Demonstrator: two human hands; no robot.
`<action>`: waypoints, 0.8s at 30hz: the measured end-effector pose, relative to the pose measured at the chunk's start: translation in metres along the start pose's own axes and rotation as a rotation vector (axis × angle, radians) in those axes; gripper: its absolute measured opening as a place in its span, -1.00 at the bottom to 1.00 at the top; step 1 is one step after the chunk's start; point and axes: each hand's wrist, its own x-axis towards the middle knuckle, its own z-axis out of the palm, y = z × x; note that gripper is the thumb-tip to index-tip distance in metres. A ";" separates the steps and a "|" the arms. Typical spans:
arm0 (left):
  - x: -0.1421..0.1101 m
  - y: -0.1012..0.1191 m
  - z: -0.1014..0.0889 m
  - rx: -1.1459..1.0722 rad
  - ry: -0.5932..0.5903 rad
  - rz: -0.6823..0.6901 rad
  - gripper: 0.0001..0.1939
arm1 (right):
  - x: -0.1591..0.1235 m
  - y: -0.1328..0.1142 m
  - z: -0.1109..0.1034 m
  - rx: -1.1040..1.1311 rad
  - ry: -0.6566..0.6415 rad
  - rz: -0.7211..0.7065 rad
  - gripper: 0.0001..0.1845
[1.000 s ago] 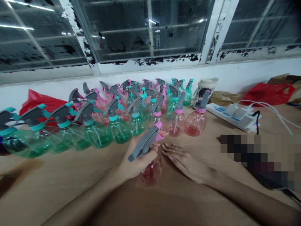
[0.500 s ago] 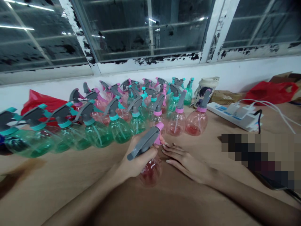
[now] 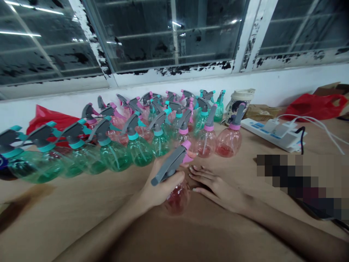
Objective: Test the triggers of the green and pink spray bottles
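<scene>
Spray bottle (image 3: 177, 199) clamped in left hand (image 3: 163, 183) | right hand (image 3: 218, 189) open on tabletop (image 3: 49, 214), apart | step: holding 1 bottle | next: needs space by pink-collared bottles (image 3: 206, 143) ahead

Green and pink plastic spray bottles (image 3: 139, 154) stand on the tan tabletop (image 3: 54, 207) beneath a glass window (image 3: 169, 36), a white power strip (image 3: 272, 134) to their right.

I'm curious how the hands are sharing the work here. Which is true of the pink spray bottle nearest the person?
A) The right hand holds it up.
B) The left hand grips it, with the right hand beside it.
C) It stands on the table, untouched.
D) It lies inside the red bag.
B. The left hand is closed around the pink bottle, while the right hand lies open on the table beside it.
</scene>
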 end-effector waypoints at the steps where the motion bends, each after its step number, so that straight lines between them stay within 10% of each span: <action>1: 0.000 0.000 0.001 0.015 0.000 0.021 -0.71 | 0.000 0.000 0.000 0.002 0.000 0.001 -0.49; 24: -0.002 0.000 0.003 -0.043 0.011 0.074 -0.73 | -0.002 0.005 0.004 -0.005 0.015 -0.019 -0.49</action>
